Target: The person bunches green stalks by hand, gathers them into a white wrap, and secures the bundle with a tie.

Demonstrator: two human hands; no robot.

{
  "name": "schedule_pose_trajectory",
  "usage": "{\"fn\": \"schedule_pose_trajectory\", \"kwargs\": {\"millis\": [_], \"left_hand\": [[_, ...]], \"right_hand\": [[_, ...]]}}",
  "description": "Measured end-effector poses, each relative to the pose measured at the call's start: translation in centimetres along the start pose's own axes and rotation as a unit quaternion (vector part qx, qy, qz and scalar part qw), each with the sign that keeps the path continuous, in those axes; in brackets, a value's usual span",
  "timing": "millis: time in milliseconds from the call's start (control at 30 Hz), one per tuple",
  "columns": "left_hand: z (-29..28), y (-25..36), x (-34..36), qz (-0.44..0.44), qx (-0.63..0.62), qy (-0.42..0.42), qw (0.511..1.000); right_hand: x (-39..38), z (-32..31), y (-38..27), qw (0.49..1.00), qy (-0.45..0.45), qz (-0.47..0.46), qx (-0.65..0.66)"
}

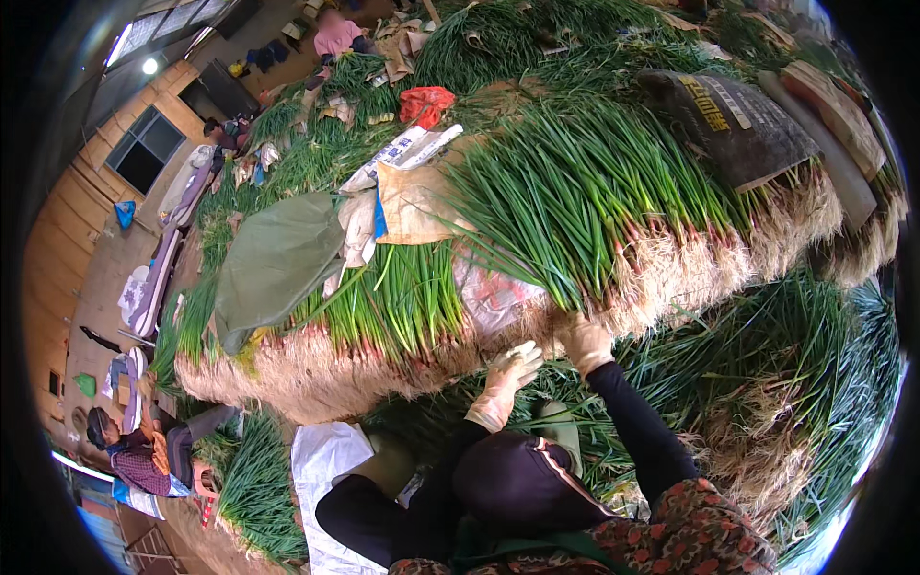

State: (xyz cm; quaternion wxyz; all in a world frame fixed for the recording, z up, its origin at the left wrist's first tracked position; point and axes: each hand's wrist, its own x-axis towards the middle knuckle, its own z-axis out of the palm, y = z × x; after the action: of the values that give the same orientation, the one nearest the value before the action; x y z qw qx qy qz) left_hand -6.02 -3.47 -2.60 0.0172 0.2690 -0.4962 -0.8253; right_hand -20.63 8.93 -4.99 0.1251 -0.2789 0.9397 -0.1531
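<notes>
Yr gloved L hand (511, 377) is open, fingers out, nr roots (422, 376); yr R hand (584, 343) touches spring onions (580, 206), grip can't tell.

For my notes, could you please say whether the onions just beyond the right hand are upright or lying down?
Lying down: the onions have pale roots toward the right hand, green leaves stretching away.

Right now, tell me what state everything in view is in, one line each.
Left hand: gloved, open, fingers extended
Right hand: gloved, at the root ends; grip partly hidden
Scallions: laid side by side, roots still attached
Olive sheet: draped over scallions
Black sack: spread over scallions
Clear bag: crumpled
Red bag: crumpled, on the pile
Lamp: lit
</notes>
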Motion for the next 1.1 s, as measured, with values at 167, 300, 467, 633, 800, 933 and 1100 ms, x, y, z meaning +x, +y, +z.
{"fn": "schedule_pose_trajectory", "kwargs": {"millis": [167,300,467,633,800,933,1100], "left_hand": [[3.0,-1.5,2.0,-0.048,-0.017,-0.075,0.996],[-2.5,-2.8,2.3,0.084,0.085,0.042,0.992],[2.9,-2.5,2.7,-0.007,0.020,-0.005,1.000],[4.2,-2.1,0.0,-0.145,0.035,0.101,0.984],[1.6,-2.9,-0.4,-0.094,-0.067,0.078,0.990],[2.0,-2.3,-1.0,-0.047,-0.235,-0.069,0.968],[0.7,-2.5,-1.3,-0.211,-0.412,-0.216,0.860]], "right_hand": [[3.2,5.2,6.1,0.999,0.016,0.014,-0.030],[-3.8,3.2,-2.4,0.957,0.021,-0.252,0.146],[-4.6,5.5,5.4,0.876,-0.067,-0.275,0.390],[-0.8,2.1,0.2,0.773,-0.119,0.064,0.620],[-1.8,3.5,-1.5,0.754,-0.177,0.105,0.623],[-2.5,6.6,1.2,0.720,-0.217,0.175,0.635],[-3.1,3.6,-1.4,0.421,-0.340,0.057,0.839]]}}
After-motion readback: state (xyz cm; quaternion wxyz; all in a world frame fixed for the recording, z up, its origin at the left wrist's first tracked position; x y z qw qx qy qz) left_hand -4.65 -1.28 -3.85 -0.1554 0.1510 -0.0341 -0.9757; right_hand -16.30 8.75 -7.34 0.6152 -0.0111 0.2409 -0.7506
